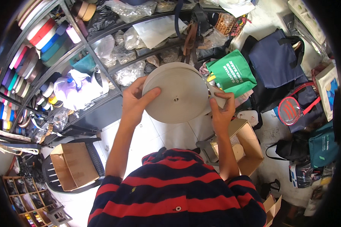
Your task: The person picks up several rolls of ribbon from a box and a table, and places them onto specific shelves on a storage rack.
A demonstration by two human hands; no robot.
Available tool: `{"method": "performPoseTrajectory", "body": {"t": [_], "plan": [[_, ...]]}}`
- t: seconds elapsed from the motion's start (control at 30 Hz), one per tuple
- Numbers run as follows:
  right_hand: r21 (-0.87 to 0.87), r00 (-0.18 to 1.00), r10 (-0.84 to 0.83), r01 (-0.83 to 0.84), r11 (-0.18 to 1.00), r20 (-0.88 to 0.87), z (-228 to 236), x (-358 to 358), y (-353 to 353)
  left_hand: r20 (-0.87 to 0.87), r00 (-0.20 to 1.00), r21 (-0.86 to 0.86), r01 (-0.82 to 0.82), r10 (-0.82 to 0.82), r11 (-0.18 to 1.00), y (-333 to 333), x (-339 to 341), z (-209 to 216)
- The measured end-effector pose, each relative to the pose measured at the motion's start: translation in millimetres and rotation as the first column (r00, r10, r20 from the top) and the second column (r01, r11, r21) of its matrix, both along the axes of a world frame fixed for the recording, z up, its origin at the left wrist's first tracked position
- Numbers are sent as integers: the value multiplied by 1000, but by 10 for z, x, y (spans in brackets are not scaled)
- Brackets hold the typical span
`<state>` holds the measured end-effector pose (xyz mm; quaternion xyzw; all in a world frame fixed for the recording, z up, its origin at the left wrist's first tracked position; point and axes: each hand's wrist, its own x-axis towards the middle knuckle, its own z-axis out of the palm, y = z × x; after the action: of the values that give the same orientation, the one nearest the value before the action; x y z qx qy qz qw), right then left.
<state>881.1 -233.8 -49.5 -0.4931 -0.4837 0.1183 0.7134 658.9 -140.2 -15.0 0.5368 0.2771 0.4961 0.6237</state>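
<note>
A large flat roll of beige webbing tape [178, 92] is held up in front of me, its round face toward the camera. My left hand [134, 100] grips its left edge, thumb on the face and fingers curled behind the rim. My right hand [220, 109] holds the right side, pinching the loose end of the tape [218, 94] where it comes off the roll. My red and navy striped shirt [178, 189] fills the lower middle.
Metal shelves [83, 45] with coloured tape rolls and plastic bags stand on the left and behind. An open cardboard box [250, 147] sits below my right hand, another [70, 166] rests on a black chair at lower left. Green, navy and teal bags [231, 73] lie on the floor at right.
</note>
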Motion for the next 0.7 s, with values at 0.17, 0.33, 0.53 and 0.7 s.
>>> {"method": "performPoseTrajectory", "body": {"t": [0.17,0.33,0.53,0.7], "plan": [[-100,905,-7,54,994,425,-38,177,-35,-191,982,120,37,-13,992,86,-361,263],[-54,722,-86,169,984,687,-114,290,-87,-295,954,121,99,-59,988,128,-553,430],[34,562,-190,276,960,805,-128,39,-168,-393,920,103,45,-1,994,101,-572,312],[-117,876,26,35,993,481,-579,-635,-192,-150,987,47,-43,49,998,60,-458,-35]]}}
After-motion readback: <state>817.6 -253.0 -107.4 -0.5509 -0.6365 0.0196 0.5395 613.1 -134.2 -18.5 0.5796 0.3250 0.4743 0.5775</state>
